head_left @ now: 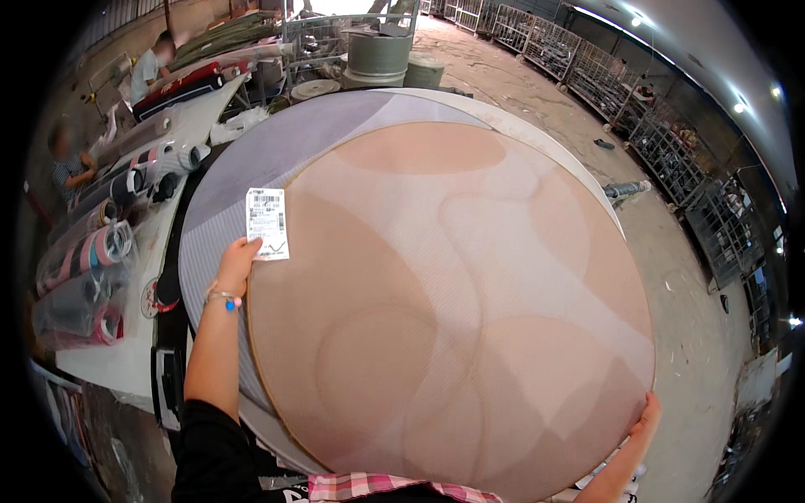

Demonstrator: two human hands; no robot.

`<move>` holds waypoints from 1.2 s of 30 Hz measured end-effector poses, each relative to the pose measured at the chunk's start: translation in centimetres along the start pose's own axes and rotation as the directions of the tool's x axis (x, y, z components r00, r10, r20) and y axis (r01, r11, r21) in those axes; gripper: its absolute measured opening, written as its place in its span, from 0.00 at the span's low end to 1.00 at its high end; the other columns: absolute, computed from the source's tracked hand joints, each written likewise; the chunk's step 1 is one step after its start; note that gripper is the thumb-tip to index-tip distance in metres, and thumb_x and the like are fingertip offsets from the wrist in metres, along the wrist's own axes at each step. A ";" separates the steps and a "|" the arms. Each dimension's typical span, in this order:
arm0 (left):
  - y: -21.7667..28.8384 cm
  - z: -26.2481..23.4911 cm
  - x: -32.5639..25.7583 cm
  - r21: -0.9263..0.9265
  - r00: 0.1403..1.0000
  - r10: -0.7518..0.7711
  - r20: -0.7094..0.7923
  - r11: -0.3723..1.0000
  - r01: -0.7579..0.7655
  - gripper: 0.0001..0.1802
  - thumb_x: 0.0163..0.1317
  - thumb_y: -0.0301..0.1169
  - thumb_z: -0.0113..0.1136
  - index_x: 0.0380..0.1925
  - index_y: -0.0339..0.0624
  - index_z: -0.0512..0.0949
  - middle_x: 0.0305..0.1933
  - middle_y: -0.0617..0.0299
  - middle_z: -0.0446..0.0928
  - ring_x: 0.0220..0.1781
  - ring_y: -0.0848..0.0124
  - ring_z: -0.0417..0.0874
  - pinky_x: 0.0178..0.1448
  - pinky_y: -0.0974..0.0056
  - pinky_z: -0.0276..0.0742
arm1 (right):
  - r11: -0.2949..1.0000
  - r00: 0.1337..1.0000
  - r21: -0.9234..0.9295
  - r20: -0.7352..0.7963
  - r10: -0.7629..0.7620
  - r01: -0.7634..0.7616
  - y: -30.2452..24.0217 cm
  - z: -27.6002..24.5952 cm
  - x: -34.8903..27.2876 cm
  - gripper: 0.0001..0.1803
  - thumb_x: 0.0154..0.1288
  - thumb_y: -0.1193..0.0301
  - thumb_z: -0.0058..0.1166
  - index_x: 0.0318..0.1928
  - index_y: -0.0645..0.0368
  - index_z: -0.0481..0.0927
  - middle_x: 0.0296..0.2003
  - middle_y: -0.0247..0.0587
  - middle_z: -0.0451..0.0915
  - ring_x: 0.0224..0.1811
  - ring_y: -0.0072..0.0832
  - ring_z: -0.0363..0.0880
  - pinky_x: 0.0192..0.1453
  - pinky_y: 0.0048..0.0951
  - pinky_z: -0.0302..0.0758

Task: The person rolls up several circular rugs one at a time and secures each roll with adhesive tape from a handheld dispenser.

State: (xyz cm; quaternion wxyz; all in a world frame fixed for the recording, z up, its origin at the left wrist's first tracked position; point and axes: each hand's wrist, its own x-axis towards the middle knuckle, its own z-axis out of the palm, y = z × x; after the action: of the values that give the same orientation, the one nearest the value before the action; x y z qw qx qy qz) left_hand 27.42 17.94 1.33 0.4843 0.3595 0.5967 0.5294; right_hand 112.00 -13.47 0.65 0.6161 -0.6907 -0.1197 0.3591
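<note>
A large round rug in beige, pink and brown lies before me, its rim edged in a thin tan binding. My left hand is closed at its left edge, with the thumb pressed on a white printed label that lies partly over the rug. My right hand is closed around the rug's lower right edge; its lower fingers are hidden. Beneath this rug are other round pieces, among them a grey-lilac rug that sticks out to the far left.
On the left, a white table bears several rolled rugs in clear plastic. Two people stand beyond it. Green-grey drums stand at the far side. Wire cage carts line the right wall; a grey roll juts out nearby.
</note>
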 end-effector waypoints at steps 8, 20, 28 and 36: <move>7.4 6.2 9.5 0.486 0.995 0.087 0.049 0.868 -0.100 0.14 0.58 0.35 0.57 0.33 0.32 0.77 0.30 0.60 0.77 0.32 0.73 0.75 0.36 0.67 0.69 | 0.908 0.902 -0.370 -0.296 -0.313 0.194 0.4 1.7 -1.5 0.25 0.60 0.66 0.48 0.55 0.67 0.69 0.49 0.43 0.74 0.50 0.32 0.70 0.56 0.31 0.65; 3.5 4.0 4.0 0.226 0.788 0.613 0.056 0.761 -0.608 0.08 0.56 0.24 0.56 0.33 0.28 0.79 0.33 0.59 0.78 0.34 0.72 0.77 0.40 0.68 0.72 | 0.788 0.750 -0.525 -0.367 -0.550 0.321 7.0 -3.5 1.5 0.17 0.63 0.65 0.50 0.44 0.68 0.75 0.36 0.38 0.77 0.38 0.26 0.71 0.46 0.25 0.69; 3.5 3.2 2.9 0.197 0.743 0.661 0.104 0.718 -0.667 0.09 0.55 0.21 0.52 0.34 0.28 0.79 0.37 0.57 0.78 0.36 0.71 0.78 0.41 0.68 0.72 | 0.770 0.687 -0.568 -0.437 -0.580 0.289 9.1 -4.8 2.7 0.18 0.65 0.65 0.48 0.47 0.68 0.75 0.42 0.40 0.76 0.44 0.25 0.71 0.50 0.23 0.66; 4.2 3.3 1.8 0.222 0.814 0.577 0.060 0.788 -0.575 0.09 0.58 0.22 0.52 0.36 0.29 0.79 0.38 0.58 0.77 0.39 0.72 0.77 0.44 0.69 0.71 | 0.863 0.840 -0.389 -0.304 -0.449 0.321 9.3 -5.9 2.7 0.16 0.66 0.65 0.47 0.48 0.64 0.74 0.42 0.38 0.76 0.45 0.24 0.71 0.50 0.23 0.66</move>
State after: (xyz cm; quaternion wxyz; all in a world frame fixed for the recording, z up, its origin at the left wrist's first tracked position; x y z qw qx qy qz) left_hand 29.77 21.32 5.24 0.2516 0.5745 0.5186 0.5810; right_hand 115.08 -18.30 -9.07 0.5658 -0.7997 -0.1920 0.0589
